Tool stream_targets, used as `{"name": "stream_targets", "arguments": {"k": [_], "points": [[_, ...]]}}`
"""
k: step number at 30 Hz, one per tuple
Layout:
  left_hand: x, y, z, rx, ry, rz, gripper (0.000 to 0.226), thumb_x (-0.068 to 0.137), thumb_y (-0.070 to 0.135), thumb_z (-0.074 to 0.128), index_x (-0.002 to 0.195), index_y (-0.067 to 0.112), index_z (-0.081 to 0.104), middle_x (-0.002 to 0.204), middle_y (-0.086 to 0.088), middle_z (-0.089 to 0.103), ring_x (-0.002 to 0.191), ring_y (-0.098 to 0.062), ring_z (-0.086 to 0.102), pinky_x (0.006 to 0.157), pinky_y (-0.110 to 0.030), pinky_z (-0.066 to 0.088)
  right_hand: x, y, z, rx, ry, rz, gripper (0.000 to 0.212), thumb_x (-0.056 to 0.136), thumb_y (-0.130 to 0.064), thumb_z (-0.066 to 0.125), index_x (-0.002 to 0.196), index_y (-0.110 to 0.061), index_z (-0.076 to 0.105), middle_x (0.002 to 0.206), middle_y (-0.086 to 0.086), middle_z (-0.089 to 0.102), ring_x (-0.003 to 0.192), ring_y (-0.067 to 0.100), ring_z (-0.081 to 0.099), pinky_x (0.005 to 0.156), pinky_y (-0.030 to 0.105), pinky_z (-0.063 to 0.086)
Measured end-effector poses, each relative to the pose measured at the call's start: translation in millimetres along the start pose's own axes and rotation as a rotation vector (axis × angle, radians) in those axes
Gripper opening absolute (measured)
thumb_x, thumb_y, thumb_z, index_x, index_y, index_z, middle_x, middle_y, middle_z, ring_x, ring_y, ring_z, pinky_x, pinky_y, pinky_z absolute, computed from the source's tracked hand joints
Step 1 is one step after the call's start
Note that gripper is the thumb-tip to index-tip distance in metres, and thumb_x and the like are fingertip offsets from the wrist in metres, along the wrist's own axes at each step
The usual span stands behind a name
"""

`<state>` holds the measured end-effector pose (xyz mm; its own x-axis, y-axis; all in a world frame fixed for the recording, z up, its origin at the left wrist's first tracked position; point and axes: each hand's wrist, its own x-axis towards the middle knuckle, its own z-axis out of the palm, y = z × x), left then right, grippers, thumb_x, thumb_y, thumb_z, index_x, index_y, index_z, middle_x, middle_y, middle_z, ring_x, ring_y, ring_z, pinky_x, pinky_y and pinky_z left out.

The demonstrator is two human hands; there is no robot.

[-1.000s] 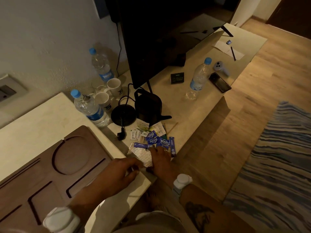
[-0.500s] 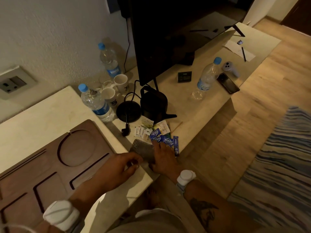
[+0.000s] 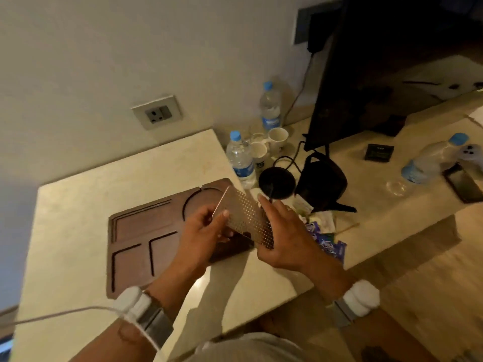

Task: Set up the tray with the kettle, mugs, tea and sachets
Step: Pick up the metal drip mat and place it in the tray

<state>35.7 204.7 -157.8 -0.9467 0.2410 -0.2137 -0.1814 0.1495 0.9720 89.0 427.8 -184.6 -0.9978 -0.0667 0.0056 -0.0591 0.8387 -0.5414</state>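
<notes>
i held the dotted card [image 3: 248, 218] tilted between both hands, my left hand [image 3: 201, 233] pinching its near edge and my right hand [image 3: 282, 231] flat along its far side, right over the tray [image 3: 136, 226] on the desk [image 3: 78, 199], long side pointing at the kettle [image 3: 324, 178].

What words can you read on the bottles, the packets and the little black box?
None can be read.
Water bottle blue label: print too blurred.
Blue sachets: white lettering blurred.
Small black box: faint print, too small.
Mugs: dark mark, unreadable.
</notes>
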Motion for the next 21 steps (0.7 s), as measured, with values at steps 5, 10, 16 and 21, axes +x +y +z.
{"name": "stream_targets", "arguments": {"k": [5,10,16,21], "points": [[-21,-25,-85,-0.105,0.308,-0.093,0.027,0.101,0.022,0.066,0.122,0.039,0.064,0.099,-0.005,0.077,0.086,-0.021,0.076,0.081,-0.037,0.066,55,-67,30,-0.062,-0.128,-0.236,0.107,0.079,-0.049,0.074,0.165,-0.021,0.016,0.153,0.002,0.033,0.136,0.026,0.041,0.116,0.037,0.037],[-25,-43,-155,0.006,0.562,-0.083,0.025,0.099,0.021,0.07,0.115,0.04,0.067,0.095,0.01,0.08,0.08,-0.01,0.078,0.061,-0.023,0.062,113,-118,64,-0.11,-0.155,-0.378,0.098,0.083,-0.043,0.081,0.162,-0.012,0.032,0.16,0.01,0.038,0.146,0.028,0.036,0.124,0.033,0.021],[1,-62,-212,0.601,0.504,-0.114,0.038,0.091,0.022,0.07,0.129,0.019,0.071,0.115,0.0,0.077,0.093,-0.017,0.071,0.081,-0.03,0.057,170,-157,98,-0.159,-0.361,-0.382,0.094,0.09,-0.037,0.08,0.163,-0.01,0.027,0.166,0.012,0.034,0.152,0.029,0.032,0.126,0.034,0.019],[12,-81,-226,0.702,0.45,-0.135,0.041,0.093,0.029,0.059,0.133,0.023,0.061,0.12,-0.008,0.057,0.111,-0.031,0.059,0.098,-0.044,0.054,190,-161,122,-0.141,-0.387,-0.341,0.092,0.089,-0.043,0.08,0.162,-0.015,0.031,0.164,0.009,0.04,0.15,0.027,0.037,0.123,0.034,0.026]]}}
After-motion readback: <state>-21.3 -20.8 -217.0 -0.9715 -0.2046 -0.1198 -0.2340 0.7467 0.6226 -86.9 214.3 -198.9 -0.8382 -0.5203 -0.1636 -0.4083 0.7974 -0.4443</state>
